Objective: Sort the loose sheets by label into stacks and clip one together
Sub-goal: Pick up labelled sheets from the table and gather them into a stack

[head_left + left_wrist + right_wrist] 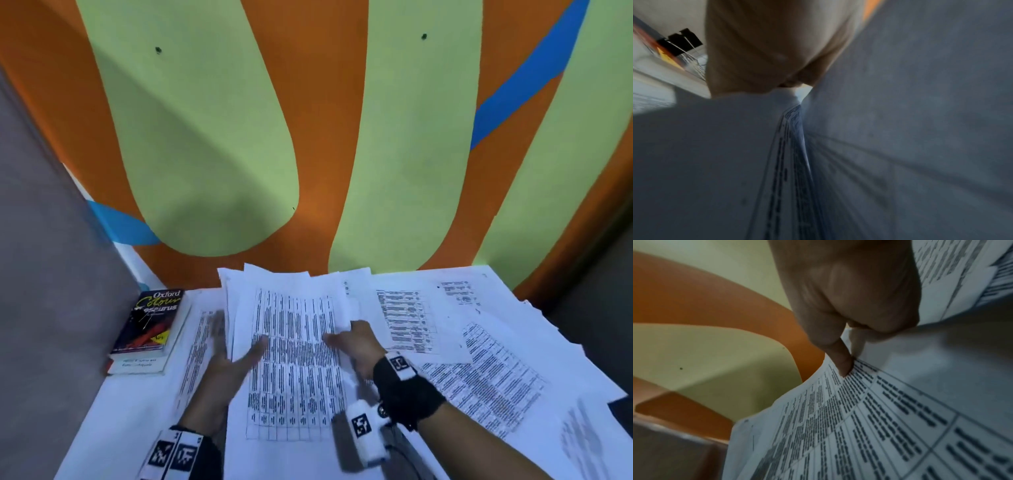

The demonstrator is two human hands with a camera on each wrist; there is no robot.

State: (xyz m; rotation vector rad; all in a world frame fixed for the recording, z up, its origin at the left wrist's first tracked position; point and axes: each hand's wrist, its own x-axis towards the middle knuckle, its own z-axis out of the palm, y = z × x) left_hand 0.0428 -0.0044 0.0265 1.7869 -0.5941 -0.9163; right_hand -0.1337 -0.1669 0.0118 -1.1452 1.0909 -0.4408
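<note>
A stack of white sheets (pixel 294 359) printed with a dense table is lifted at its far end, in the middle of the table. My left hand (pixel 233 359) grips its left edge, thumb on top and fingers underneath. My right hand (pixel 356 342) pinches the right edge, thumb on the print and fingers curled behind. In the right wrist view the right hand (pixel 849 296) presses its thumb onto the stack (pixel 859 426). In the left wrist view, past the left hand (pixel 766 48), a black binder clip (pixel 682 42) lies on a book.
Loose printed sheets (pixel 479 370) lie overlapping across the right half of the table. Another sheet (pixel 197 356) lies left of the stack. A black thesaurus (pixel 150 325) tops a second book at the back left, beside a grey panel (pixel 51 274). An orange and green wall (pixel 308 137) stands right behind.
</note>
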